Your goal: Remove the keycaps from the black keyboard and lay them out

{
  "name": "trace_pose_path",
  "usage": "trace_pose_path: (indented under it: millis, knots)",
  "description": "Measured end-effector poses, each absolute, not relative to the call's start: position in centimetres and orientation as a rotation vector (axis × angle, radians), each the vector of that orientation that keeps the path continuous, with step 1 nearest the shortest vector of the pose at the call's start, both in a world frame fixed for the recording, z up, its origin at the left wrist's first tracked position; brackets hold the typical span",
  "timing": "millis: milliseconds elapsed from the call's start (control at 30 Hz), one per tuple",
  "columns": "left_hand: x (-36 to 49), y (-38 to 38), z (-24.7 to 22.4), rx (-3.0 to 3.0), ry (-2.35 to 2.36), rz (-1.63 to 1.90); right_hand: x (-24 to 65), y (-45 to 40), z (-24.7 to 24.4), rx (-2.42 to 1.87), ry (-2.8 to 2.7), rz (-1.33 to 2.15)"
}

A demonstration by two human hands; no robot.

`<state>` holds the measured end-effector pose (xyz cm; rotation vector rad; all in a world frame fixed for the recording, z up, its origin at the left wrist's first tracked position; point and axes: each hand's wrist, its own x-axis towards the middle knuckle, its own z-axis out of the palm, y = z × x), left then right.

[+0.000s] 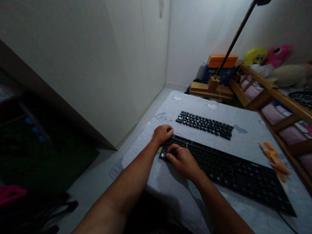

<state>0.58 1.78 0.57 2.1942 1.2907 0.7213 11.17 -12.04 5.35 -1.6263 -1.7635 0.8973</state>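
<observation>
A long black keyboard [234, 174] lies slantwise on the cloth-covered table, with many of its keycaps off. My left hand [162, 134] rests closed at its far left corner; what the fingers hold, if anything, is hidden. Over the keyboard's left end is my right hand [181, 159], thumb and forefinger curved toward the keys near the left edge, with a thin wire-like tool at its fingers. Behind the keyboard, loose black keycaps [204, 124] are laid out in rows. A bit of something yellow shows under the keyboard's left end.
An orange cloth [274, 159] lies on the right of the table [156, 182]. A cable leaves the keyboard at the lower right. Beyond stand a wooden base [212, 87] with a dark pole, an orange box [222, 61] and a wooden bed rail. White cabinet doors [126, 58] rise on the left.
</observation>
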Motion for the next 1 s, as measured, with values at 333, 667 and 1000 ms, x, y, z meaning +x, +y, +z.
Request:
trace_pose_path:
  millis: [333,667,1000]
  knots:
    - [0.6,1.7,0.5,2.188,1.3,0.71,10.4,-12.6,5.6,-1.708,-1.816,0.805]
    - [0.6,1.7,0.6,2.19,1.314,0.712,10.6,-12.2,5.3,-1.65,-1.815,0.847]
    - [0.6,1.8,0.4,2.191,1.306,0.721,10.2,-12.5,3.3,-1.575,-1.87,0.644]
